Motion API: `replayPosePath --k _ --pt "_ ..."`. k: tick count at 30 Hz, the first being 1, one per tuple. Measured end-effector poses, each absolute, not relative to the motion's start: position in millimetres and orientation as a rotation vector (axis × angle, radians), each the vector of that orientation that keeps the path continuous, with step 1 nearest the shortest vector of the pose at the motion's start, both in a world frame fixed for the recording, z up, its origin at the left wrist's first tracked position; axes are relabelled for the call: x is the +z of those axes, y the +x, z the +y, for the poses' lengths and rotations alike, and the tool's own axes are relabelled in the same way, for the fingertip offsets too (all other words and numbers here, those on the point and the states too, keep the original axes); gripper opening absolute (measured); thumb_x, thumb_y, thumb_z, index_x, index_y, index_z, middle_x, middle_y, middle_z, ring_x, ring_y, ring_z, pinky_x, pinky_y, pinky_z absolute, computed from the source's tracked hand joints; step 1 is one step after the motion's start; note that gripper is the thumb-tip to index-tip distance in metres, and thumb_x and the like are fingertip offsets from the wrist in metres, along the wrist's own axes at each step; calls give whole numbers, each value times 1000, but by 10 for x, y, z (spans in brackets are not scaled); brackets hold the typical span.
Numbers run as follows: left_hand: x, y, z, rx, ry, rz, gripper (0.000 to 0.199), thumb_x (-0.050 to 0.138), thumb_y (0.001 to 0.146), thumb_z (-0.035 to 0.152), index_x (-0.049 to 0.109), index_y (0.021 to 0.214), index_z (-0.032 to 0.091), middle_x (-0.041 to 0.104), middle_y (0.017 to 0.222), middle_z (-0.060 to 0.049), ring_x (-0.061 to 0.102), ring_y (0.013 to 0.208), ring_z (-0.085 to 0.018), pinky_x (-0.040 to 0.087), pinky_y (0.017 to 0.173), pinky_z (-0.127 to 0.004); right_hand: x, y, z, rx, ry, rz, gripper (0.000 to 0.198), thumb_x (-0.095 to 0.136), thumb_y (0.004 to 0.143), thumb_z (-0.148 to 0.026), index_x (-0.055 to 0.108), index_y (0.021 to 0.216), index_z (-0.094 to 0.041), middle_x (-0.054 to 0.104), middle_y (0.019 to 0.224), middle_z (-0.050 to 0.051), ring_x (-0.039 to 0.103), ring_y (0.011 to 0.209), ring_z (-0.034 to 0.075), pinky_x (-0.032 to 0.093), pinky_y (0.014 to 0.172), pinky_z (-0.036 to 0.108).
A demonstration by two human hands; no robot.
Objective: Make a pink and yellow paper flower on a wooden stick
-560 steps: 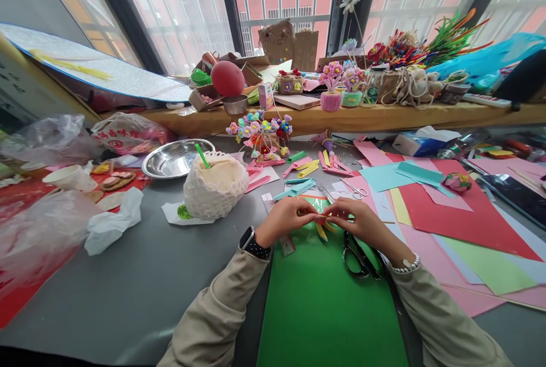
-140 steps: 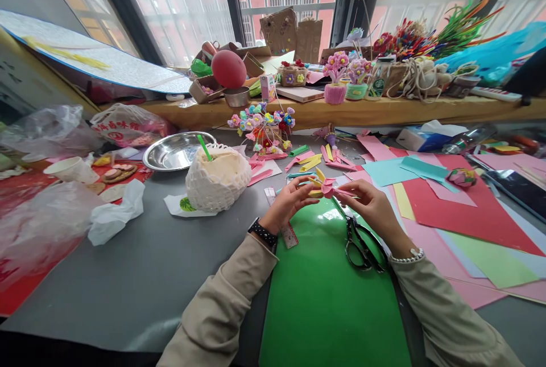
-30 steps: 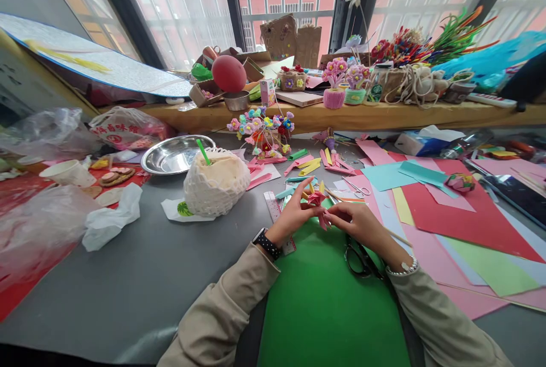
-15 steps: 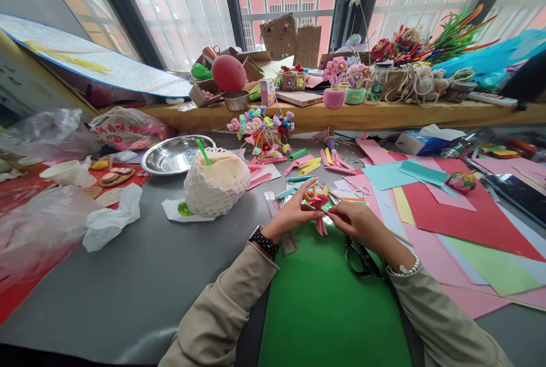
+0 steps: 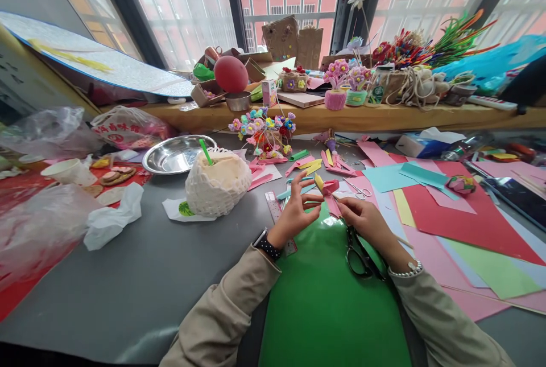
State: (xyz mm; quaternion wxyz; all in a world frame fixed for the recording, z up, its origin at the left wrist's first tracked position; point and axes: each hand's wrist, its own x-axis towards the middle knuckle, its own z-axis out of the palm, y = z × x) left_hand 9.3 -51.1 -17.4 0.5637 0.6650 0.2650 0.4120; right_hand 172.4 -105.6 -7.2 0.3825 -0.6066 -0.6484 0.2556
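Note:
Pinched in my right hand (image 5: 360, 216) is a folded paper piece (image 5: 331, 196), pink with a yellow part at its upper left. My left hand (image 5: 296, 210) is open just left of it, fingers spread and apart from the paper as far as I can see. Both hands are above the far end of a green mat (image 5: 333, 299). Black-handled scissors (image 5: 359, 256) lie on the mat under my right wrist. A ruler (image 5: 273, 207) shows partly behind my left hand, and small silver scissors (image 5: 360, 190) lie beyond my right one.
Folded strips (image 5: 313, 165) in pink, yellow and green lie beyond my hands. Coloured paper sheets (image 5: 443, 219) cover the right side. On the left are a coconut in white netting (image 5: 217, 188), a metal plate (image 5: 174, 156) and plastic bags (image 5: 46, 225). Crafts crowd the wooden ledge (image 5: 187, 116).
My left hand has let go of the folded paper and opened. My right hand now holds it alone, turned and slightly farther right and up.

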Motion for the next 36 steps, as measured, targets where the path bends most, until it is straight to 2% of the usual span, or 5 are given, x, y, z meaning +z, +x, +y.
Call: replayPosePath --k 5,13,21,28,36 --pt "-255 110 -553 1116 1888 665 57 56 71 16 25 118 26 32 123 -9 55 90 -13 49 79 -31 -53 1708 -1073 769 -1514 -1555 33 44 78 -44 61 76 -16 56 57 -1 47 49 11 37 46 23" --pt "-259 108 -564 1173 2008 609 57 53 72 11 24 118 27 33 118 -8 55 89 -13 51 77 -29 0 1660 -1114 658 -1492 -1661 31 43 79 -42 59 71 -17 56 59 0 45 52 11 33 47 23" --pt "-281 114 -555 1282 2046 551 57 55 71 10 27 119 27 35 116 -8 55 86 -12 52 74 -29 8 1657 -1120 760 -1438 -1714 29 41 79 -39 58 75 -17 54 61 0 44 53 11 32 47 23" --pt "-207 83 -562 1205 2133 552 39 52 76 17 42 113 24 39 117 -8 55 83 -10 50 75 -27 11 1697 -1110 941 -1355 -1649 35 39 80 -43 56 65 -16 52 58 0 42 49 9 33 48 23" --pt "-153 60 -555 1192 2194 668 25 52 78 29 56 101 22 52 92 -5 50 66 -8 45 57 -19 102 1689 -1152 1212 -1349 -1522 52 42 72 -59 64 59 -14 40 38 -3 35 39 7 26 41 22"
